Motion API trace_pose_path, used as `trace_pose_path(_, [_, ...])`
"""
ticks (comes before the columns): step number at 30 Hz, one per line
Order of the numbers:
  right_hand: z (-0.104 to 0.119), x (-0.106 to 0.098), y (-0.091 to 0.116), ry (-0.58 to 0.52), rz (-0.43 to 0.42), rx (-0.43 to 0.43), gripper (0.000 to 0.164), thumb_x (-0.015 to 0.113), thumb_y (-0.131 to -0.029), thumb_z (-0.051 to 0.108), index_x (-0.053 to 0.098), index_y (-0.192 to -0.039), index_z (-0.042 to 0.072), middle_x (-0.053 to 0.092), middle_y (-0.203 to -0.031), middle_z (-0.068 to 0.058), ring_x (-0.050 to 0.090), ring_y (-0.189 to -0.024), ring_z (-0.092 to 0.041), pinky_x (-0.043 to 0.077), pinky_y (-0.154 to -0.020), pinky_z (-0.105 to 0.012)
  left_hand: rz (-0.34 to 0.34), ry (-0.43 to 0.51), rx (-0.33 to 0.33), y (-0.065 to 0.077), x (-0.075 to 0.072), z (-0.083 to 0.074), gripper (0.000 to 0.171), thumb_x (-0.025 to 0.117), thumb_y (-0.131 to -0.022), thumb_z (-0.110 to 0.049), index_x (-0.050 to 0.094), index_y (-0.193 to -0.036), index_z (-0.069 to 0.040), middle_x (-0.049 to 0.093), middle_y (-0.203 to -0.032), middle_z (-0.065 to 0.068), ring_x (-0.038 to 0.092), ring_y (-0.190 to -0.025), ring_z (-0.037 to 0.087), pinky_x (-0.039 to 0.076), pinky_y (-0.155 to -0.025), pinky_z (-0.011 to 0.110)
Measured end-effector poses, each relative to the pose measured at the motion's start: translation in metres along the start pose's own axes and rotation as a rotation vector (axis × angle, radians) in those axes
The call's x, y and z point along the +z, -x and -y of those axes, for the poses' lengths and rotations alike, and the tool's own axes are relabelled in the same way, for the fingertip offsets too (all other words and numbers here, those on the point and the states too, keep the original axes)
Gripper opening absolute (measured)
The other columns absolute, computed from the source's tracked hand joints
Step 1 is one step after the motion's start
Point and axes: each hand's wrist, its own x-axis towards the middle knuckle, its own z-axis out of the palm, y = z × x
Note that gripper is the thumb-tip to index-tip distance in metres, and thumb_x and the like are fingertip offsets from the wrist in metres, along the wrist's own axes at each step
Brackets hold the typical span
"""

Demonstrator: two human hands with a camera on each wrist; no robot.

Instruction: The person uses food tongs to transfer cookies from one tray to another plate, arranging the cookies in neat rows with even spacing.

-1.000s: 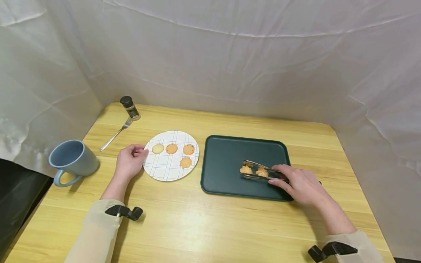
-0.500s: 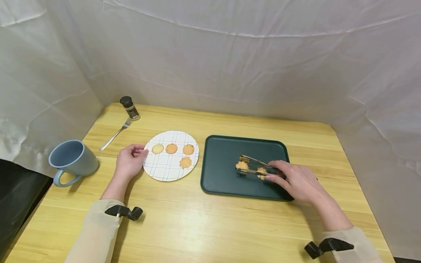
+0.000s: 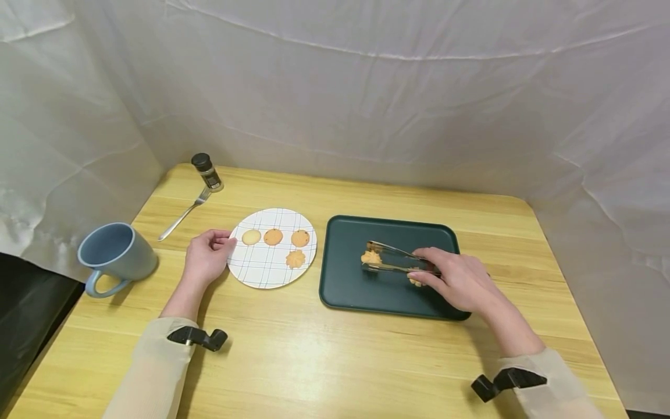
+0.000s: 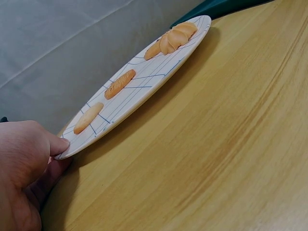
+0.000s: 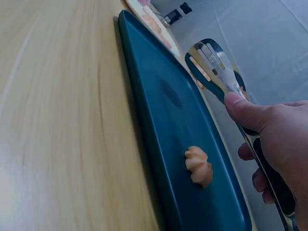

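Observation:
My right hand (image 3: 456, 280) holds a pair of metal tongs (image 5: 215, 65) above the dark green tray (image 3: 345, 285). A ridged, flower-shaped cookie (image 3: 371, 256) is between the tong heads, raised off the tray with a shadow below. Another piped cookie (image 5: 198, 167) lies on the tray, mostly covered by my hand and the tongs in the head view. My left hand (image 3: 206, 256) pinches the near-left rim of a white plate (image 3: 262, 272) with blue lines, thumb on top and fingers beneath. Three round cookies in a row, one a pale cookie (image 3: 251, 237), and one flower-shaped cookie (image 3: 295, 259) sit on it.
A blue mug (image 3: 117, 259) stands at the left table edge. Behind it lie a fork (image 3: 183, 215) and a black-capped spice jar (image 3: 207, 172). A pale curtain (image 3: 356, 116) hangs around the wooden table (image 3: 303, 355).
The tongs have closed in on the flower-shaped cookie and carried it left and slightly back, up from the tray. The other cookie stays behind. My left hand and the plate have not moved.

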Motion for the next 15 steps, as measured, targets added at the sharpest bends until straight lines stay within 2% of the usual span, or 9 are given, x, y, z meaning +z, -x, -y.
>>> trace_pose_path(3, [0.004,0.000,-0.005,0.003,-0.002,-0.014,0.048,0.070,-0.100,0.052,0.069,-0.134,0.018,0.058,-0.087,0.013,0.048,-0.064,-0.006,0.038,-0.056,-0.030,0.002,-0.001,-0.002,-0.001,0.000,0.000,0.031,0.067,-0.104,-0.023,0.071,-0.123,0.002,0.066,-0.102,0.013,0.058,-0.089,0.021,0.046,-0.074,0.023])
trace_pose_path(8, [0.011,-0.001,-0.013,0.006,0.002,-0.018,0.050,0.072,-0.099,0.052,0.068,-0.136,0.018,0.061,-0.089,0.013,0.050,-0.064,-0.005,0.040,-0.057,-0.030,0.009,0.002,-0.005,-0.001,0.000,0.001,0.031,0.066,-0.104,-0.023,0.070,-0.123,0.001,0.065,-0.103,0.014,0.058,-0.090,0.022,0.046,-0.075,0.024])
trace_pose_path(15, [0.020,0.000,-0.027,-0.012,0.012,-0.040,0.056,0.066,-0.100,0.058,0.066,-0.140,0.019,0.057,-0.080,0.018,0.050,-0.060,0.001,0.040,-0.057,-0.030,0.011,0.006,-0.006,-0.001,0.000,0.000,0.031,0.066,-0.104,-0.022,0.070,-0.123,0.002,0.064,-0.102,0.013,0.058,-0.090,0.023,0.046,-0.074,0.025])
